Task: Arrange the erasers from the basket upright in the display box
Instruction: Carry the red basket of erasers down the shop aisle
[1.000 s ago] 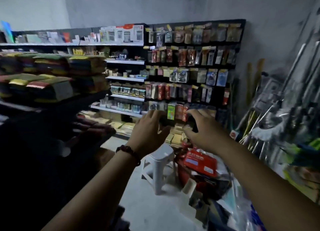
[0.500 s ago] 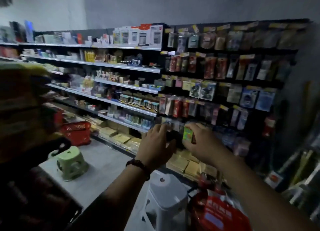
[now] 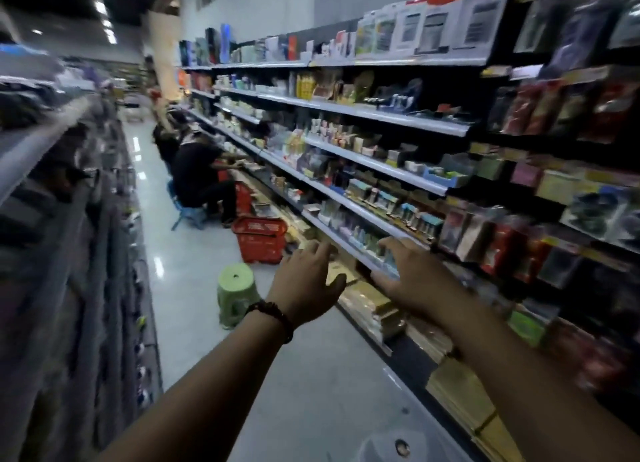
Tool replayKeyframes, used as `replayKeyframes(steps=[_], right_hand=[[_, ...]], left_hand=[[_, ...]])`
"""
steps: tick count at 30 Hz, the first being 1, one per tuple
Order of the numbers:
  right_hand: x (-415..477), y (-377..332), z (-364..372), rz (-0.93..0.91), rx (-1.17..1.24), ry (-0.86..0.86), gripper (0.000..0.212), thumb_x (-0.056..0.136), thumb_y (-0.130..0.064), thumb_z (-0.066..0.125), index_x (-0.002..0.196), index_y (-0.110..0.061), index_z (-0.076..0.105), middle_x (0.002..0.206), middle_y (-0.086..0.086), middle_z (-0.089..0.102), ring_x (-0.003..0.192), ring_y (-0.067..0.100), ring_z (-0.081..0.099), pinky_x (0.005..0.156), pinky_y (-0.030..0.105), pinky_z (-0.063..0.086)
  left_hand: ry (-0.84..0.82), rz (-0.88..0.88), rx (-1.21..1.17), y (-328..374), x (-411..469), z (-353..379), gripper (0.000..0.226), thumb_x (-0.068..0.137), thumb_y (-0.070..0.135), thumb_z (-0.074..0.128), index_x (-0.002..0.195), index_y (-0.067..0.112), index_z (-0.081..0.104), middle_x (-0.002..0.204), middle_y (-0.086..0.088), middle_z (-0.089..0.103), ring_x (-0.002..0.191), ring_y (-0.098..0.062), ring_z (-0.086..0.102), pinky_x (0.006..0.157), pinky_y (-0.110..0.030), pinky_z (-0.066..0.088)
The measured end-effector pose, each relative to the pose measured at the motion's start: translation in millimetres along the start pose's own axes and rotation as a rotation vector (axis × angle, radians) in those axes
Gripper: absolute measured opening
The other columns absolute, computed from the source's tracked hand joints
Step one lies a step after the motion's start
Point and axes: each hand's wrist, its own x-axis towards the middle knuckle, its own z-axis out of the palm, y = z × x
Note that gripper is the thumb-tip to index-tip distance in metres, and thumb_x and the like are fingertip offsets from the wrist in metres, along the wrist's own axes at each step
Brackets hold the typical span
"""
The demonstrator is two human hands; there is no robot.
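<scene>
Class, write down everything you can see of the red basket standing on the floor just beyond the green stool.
The red basket looks like a plastic shopping basket, with slotted, grid-like walls and a thicker rim. It stands upright on the pale glossy floor, close beside the bottom shelf of the right-hand rack and beyond the green stool. Its open top faces up, but the contents are too blurred to make out. Only the floor plainly touches it.

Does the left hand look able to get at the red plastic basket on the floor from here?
Probably not without stooping and stepping forward. The left hand hangs at shelf height, while the red plastic basket sits on the floor beyond the green plastic stool. Its open top looks unobstructed.
</scene>
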Motion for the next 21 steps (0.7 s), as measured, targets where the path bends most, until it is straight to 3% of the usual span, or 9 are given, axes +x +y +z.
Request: replayKeyframes(steps=[4, 9, 13, 21], right_hand=[[105, -9, 48, -0.093, 0.042, -0.003, 0.059, 0.095, -0.047, 0.056, 0.146, -0.025, 0.04, 0.149, 0.003, 0.043, 0.131, 0.025, 0.048, 0.1, 0.04, 0.047], [254, -49, 104, -0.185, 0.083, -0.039, 0.051, 0.093, -0.048, 0.058, 0.137, -0.026, 0.047, 0.139, 0.003, 0.051, 0.121, 0.023, 0.052, 0.09, 0.034, 0.047], [368, -79, 133, -0.202, 0.121, -0.1, 0.049, 0.09, -0.051, 0.056, 0.133, -0.029, 0.048, 0.132, 0.002, 0.055, 0.114, 0.023, 0.055, 0.095, 0.042, 0.051], [564, -86, 198, -0.188, 0.176, -0.079, 0.051, 0.092, -0.046, 0.059, 0.138, -0.028, 0.046, 0.134, 0.002, 0.054, 0.113, 0.022, 0.054, 0.087, 0.032, 0.046]], left_hand=[[0.012, -0.123, 0.072, -73, 59, 21, 0.043, 0.096, 0.047, 0.057, 0.132, 0.024, 0.051, 0.127, 0.0, 0.059, 0.113, -0.023, 0.059, 0.091, -0.039, 0.044], [0.08, -0.164, 0.08, -184, 152, 24, 0.033, 0.095, 0.045, 0.058, 0.121, 0.023, 0.054, 0.115, 0.002, 0.06, 0.1, -0.021, 0.06, 0.084, -0.038, 0.05], [0.055, -0.206, 0.052, -272, 230, 22, 0.034, 0.095, 0.043, 0.059, 0.123, 0.023, 0.055, 0.12, -0.001, 0.061, 0.105, -0.022, 0.06, 0.09, -0.043, 0.054], [0.03, -0.232, 0.054, -410, 374, 58, 0.039, 0.095, 0.049, 0.058, 0.125, 0.024, 0.056, 0.12, 0.002, 0.061, 0.106, -0.019, 0.06, 0.091, -0.042, 0.054]])
